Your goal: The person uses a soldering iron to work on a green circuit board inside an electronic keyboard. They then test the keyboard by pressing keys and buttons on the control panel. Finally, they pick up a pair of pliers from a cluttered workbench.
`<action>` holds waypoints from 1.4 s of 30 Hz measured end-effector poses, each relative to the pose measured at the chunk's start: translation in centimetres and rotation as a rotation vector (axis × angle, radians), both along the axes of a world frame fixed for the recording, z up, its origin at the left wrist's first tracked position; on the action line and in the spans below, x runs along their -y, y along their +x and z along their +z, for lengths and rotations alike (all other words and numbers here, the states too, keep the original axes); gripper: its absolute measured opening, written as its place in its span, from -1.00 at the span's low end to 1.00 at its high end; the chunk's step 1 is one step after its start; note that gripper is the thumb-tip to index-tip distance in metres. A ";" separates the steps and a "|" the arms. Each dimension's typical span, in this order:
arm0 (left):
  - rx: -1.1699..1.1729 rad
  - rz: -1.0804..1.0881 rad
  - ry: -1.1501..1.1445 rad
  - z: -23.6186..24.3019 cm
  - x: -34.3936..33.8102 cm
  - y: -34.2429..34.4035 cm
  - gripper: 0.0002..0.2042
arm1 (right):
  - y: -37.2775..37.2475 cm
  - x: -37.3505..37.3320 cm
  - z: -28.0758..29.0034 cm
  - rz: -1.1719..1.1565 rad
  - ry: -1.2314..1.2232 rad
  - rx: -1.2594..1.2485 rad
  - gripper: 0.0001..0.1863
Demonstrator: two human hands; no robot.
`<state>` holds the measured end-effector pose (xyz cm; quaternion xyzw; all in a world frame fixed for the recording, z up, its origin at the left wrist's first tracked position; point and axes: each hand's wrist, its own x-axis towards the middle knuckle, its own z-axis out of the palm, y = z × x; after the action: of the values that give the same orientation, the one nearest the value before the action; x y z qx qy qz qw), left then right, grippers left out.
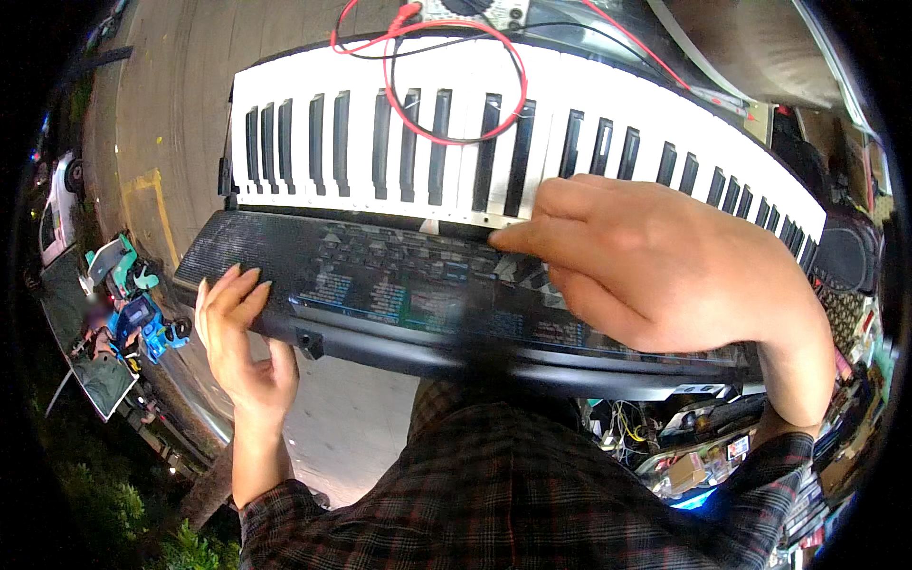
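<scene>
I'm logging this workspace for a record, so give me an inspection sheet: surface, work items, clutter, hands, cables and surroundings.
Surface: hidden beneath the work items.
Work items: white and black keys; dark control panel along their near side, a gap showing between.
Clutter: multimeter beyond the keys; cardboard box among jumbled items, lower right.
Hands: left hand at the panel's near edge, toward its left end; right hand with fingers at the gap.
Cables: red and black test leads looped over the keys.
Surroundings: paved ground, white vehicle, foliage.
</scene>
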<state>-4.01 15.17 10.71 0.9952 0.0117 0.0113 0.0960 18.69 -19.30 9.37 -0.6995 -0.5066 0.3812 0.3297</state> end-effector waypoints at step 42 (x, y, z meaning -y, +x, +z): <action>0.003 0.007 -0.077 -0.9 -0.4 -0.4 -0.60 | 0.2 -3.2 -3.6 -0.088 0.012 -0.168 -0.56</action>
<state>-4.43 15.58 9.81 0.9907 0.0154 0.0127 0.1343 18.91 -16.08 5.82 -0.6845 -0.4484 0.4206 0.3918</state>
